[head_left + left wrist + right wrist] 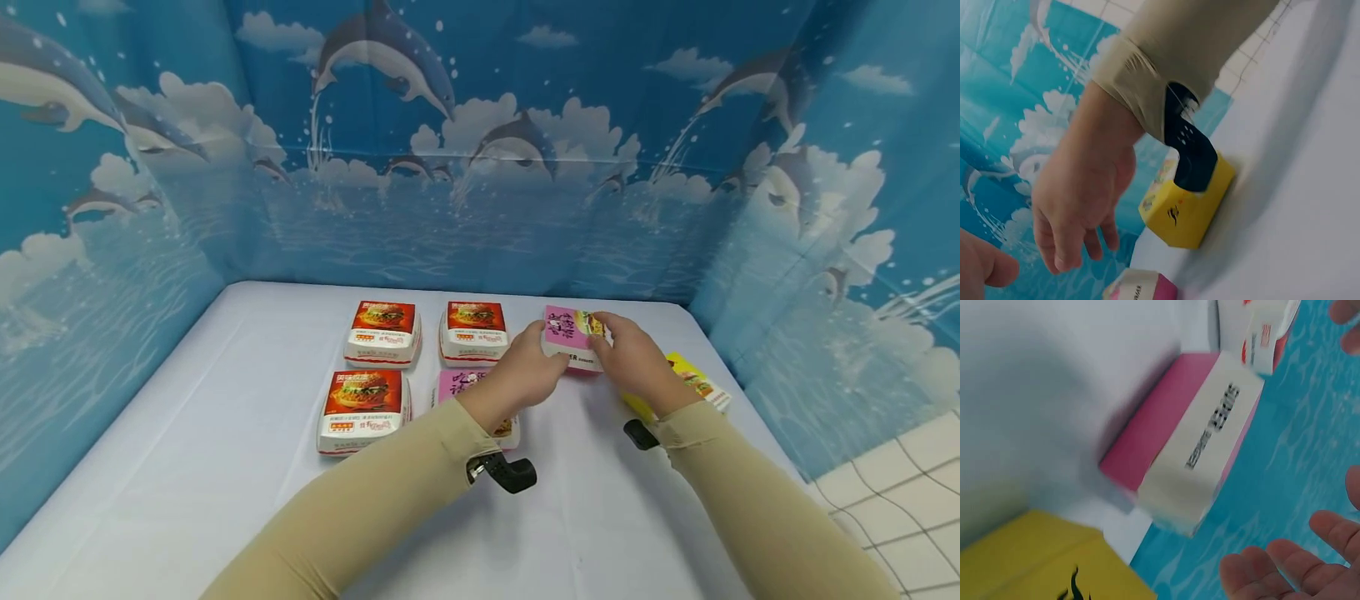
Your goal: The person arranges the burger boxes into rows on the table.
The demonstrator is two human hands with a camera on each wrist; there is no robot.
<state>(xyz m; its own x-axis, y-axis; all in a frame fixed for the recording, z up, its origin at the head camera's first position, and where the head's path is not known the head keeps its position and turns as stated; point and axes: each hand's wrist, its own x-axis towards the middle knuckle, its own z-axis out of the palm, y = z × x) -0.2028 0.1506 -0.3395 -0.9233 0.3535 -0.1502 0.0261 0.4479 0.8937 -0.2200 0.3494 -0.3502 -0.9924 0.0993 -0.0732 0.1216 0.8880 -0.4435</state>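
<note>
Both your hands are at the pink burger box [572, 336], which sits in the back row on the white table [187, 467], to the right of two red-and-white boxes [474, 332].

- Left hand [534, 367]: at the box's near-left side, fingers against its left edge. How tightly they close I cannot tell from the head view.
- Right hand [633, 360]: at the box's right side, fingers [609, 327] lying over its top right corner. In the right wrist view the fingers [1285, 569] look loosely spread, the box just off them, not clamped.
- Relation: the box lies ahead of and between both hands, left hand slightly nearer its front face. Its printed front edge runs left-right, across your line of reach.
- Yellow box [701, 385] lies under and behind your right wrist, apart from the pink one.
- A second pink box [459, 385] is partly hidden beneath your left forearm
</note>
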